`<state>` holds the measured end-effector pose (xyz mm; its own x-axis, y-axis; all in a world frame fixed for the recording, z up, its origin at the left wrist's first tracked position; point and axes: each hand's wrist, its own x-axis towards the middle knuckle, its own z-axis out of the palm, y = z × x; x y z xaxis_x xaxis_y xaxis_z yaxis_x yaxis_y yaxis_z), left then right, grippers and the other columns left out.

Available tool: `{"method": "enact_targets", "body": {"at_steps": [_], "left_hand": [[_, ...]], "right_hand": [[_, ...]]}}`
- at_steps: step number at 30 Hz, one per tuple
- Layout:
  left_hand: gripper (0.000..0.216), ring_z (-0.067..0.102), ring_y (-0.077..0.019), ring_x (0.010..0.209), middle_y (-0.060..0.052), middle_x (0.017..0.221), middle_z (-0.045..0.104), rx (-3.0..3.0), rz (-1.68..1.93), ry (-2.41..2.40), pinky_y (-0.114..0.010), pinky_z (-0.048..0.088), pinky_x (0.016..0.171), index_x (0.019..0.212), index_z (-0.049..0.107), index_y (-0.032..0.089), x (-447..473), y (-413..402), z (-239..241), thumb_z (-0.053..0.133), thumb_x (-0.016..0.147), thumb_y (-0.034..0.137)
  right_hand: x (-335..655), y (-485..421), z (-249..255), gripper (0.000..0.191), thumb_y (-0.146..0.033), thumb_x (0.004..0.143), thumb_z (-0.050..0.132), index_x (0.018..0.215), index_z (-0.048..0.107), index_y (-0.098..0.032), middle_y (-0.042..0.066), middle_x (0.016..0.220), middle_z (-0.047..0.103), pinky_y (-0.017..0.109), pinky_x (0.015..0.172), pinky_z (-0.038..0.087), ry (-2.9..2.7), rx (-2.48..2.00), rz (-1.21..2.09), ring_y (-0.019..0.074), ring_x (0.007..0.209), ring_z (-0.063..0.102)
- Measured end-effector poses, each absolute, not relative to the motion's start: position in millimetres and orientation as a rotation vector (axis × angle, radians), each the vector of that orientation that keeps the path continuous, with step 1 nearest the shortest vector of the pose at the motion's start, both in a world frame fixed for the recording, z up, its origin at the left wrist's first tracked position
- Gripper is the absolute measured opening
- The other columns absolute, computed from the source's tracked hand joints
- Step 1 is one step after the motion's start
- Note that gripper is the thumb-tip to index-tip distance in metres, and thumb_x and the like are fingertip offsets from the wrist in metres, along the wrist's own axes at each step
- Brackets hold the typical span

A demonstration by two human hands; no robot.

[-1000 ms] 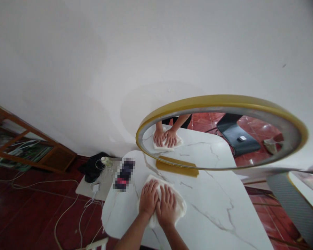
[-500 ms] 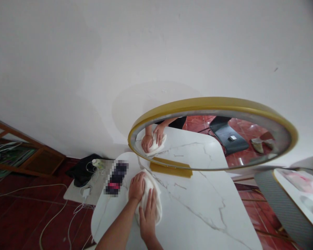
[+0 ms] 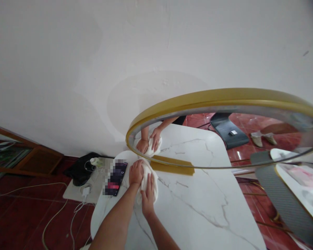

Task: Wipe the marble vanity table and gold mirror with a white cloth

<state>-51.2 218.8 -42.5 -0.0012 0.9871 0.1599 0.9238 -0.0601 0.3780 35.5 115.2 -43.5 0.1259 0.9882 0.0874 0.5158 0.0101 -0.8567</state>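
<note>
A bunched white cloth (image 3: 147, 170) lies on the white marble-patterned table (image 3: 193, 215), close to the foot of a mirror. My left hand (image 3: 136, 172) is on the cloth's left side, its fingers bent over the fabric. Lower and to the right, my right hand (image 3: 148, 194) presses on the same cloth with its fingers stretched out nearly flat. Both palms face down and are hidden. Left of my left hand, a phone (image 3: 116, 178) with a partly blurred screen rests near the table's edge.
A gold-framed oval mirror (image 3: 224, 95) stands on a gold base (image 3: 172, 165) at the table's back, reflecting my hands and a dark chair. Cables and a black bag (image 3: 80, 170) lie on a low surface at left. A grey-sided table (image 3: 281, 198) stands at right.
Both hands and the cloth have slid forward across the table, toward the wall and the mirror base. The camera view has shifted slightly.
</note>
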Motion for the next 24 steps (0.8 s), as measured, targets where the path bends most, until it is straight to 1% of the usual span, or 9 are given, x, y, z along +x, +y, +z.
{"method": "enact_targets", "body": {"at_steps": [3, 6, 9, 12, 14, 16, 24], "left_hand": [[0.032, 0.052, -0.0200, 0.107, -0.007, 0.115, 0.059, 2.098, 0.595, 2.040, -0.034, 0.040, 0.089, 0.115, 0.053, 0.018, -50.8, 220.3, -40.9, 0.038, 0.087, 0.014], [0.032, 0.052, -0.0197, 0.108, -0.008, 0.115, 0.059, 2.095, 0.617, 2.042, -0.033, 0.040, 0.089, 0.114, 0.053, 0.018, -50.2, 217.9, -38.1, 0.038, 0.086, 0.014], [0.032, 0.051, -0.0197, 0.109, -0.008, 0.115, 0.059, 2.102, 0.621, 2.028, -0.033, 0.040, 0.090, 0.115, 0.053, 0.018, -50.3, 211.7, -35.5, 0.039, 0.086, 0.014], [0.032, 0.050, -0.0202, 0.110, -0.008, 0.117, 0.058, 2.095, 0.632, 2.044, -0.034, 0.040, 0.091, 0.115, 0.053, 0.018, -50.5, 200.6, -34.2, 0.039, 0.087, 0.014], [0.032, 0.050, -0.0202, 0.111, -0.008, 0.118, 0.058, 2.086, 0.649, 2.060, -0.034, 0.040, 0.091, 0.116, 0.053, 0.018, -50.3, 190.7, -33.8, 0.038, 0.087, 0.014], [0.033, 0.050, -0.0198, 0.111, -0.008, 0.118, 0.058, 2.080, 0.667, 2.058, -0.034, 0.041, 0.091, 0.116, 0.053, 0.018, -49.8, 179.3, -34.0, 0.038, 0.087, 0.014], [0.035, 0.047, -0.0188, 0.116, -0.007, 0.122, 0.055, 2.044, 0.737, 2.026, -0.035, 0.039, 0.096, 0.120, 0.050, 0.017, -46.4, 128.0, -43.0, 0.036, 0.088, 0.015]], "right_hand": [[35.6, 117.4, -45.3, 0.065, -0.052, 0.091, 0.028, 0.145, 0.010, -0.021, 0.007, 0.150, 0.015, 0.048, 0.106, 0.026, -1.496, -1.620, 0.754, 0.0254, 0.137, 0.015], [37.3, 117.0, -45.6, 0.065, -0.046, 0.089, 0.033, 0.145, 0.011, -0.021, 0.007, 0.150, 0.016, 0.049, 0.106, 0.026, -1.492, -1.607, 0.759, 0.0256, 0.137, 0.014], [41.7, 114.1, -44.7, 0.066, -0.033, 0.086, 0.039, 0.144, 0.011, -0.021, 0.006, 0.150, 0.015, 0.049, 0.108, 0.023, -1.525, -1.564, 0.795, 0.0244, 0.137, 0.012], [47.6, 107.5, -42.5, 0.073, -0.018, 0.076, 0.041, 0.144, 0.012, -0.022, 0.003, 0.151, 0.014, 0.048, 0.110, 0.019, -1.584, -1.551, 0.831, 0.0230, 0.138, 0.009], [51.6, 100.7, -40.4, 0.078, -0.013, 0.071, 0.041, 0.144, 0.014, -0.023, 0.002, 0.151, 0.013, 0.047, 0.111, 0.018, -1.610, -1.541, 0.840, 0.0228, 0.138, 0.008], [55.8, 92.1, -38.0, 0.081, -0.011, 0.069, 0.041, 0.144, 0.013, -0.023, 0.002, 0.151, 0.012, 0.047, 0.111, 0.017, -1.637, -1.529, 0.843, 0.0230, 0.138, 0.008], [76.6, 46.6, -30.6, 0.084, -0.010, 0.067, 0.040, 0.145, 0.009, -0.021, 0.002, 0.152, 0.006, 0.045, 0.110, 0.018, -1.816, -1.536, 0.862, 0.0237, 0.138, 0.006]]}}
